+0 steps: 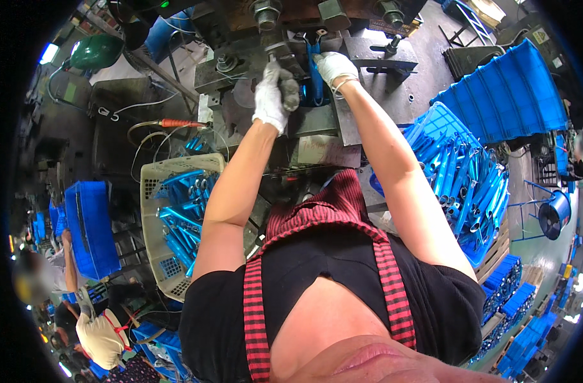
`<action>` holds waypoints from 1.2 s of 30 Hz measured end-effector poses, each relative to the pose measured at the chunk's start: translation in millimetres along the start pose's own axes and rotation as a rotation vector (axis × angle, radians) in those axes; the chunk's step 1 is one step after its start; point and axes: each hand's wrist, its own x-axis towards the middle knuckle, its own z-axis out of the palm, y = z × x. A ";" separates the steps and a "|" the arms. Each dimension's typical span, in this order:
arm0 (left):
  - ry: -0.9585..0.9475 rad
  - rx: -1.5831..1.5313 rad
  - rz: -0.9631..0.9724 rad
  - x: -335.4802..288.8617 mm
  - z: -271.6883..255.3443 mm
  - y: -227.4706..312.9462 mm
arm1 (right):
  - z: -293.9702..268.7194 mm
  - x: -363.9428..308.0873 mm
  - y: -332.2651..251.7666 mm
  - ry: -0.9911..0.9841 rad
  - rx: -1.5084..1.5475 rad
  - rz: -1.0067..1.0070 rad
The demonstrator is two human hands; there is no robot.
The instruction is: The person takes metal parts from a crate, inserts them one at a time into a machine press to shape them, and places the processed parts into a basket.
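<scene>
Both my hands wear white work gloves and reach into a heavy metal press. A blue metal piece with a forked far end lies lengthwise in the press, between my hands. My right hand is closed on its right side near the far end. My left hand, its glove fingers stained grey, is just left of the piece. Its fingers are curled around something I cannot make out, close to a narrow metal part of the press. The undersides of both hands are hidden.
Large bolts hang above my hands. A cream plastic basket with blue metal pieces stands at my left. On my right, a blue crate is heaped with blue tubes. An orange-handled air tool lies left of the press.
</scene>
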 end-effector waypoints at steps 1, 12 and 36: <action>-0.074 0.057 -0.074 4.7 8.9 -5.3 | 4.6 5.0 6.1 -0.010 -0.023 0.042; -0.040 -0.096 -0.363 52.4 66.8 -133.5 | -65.6 -111.5 133.2 0.409 0.078 0.137; 0.024 -0.087 -0.354 58.8 58.0 -139.6 | -195.0 -211.2 203.6 0.286 -0.281 0.554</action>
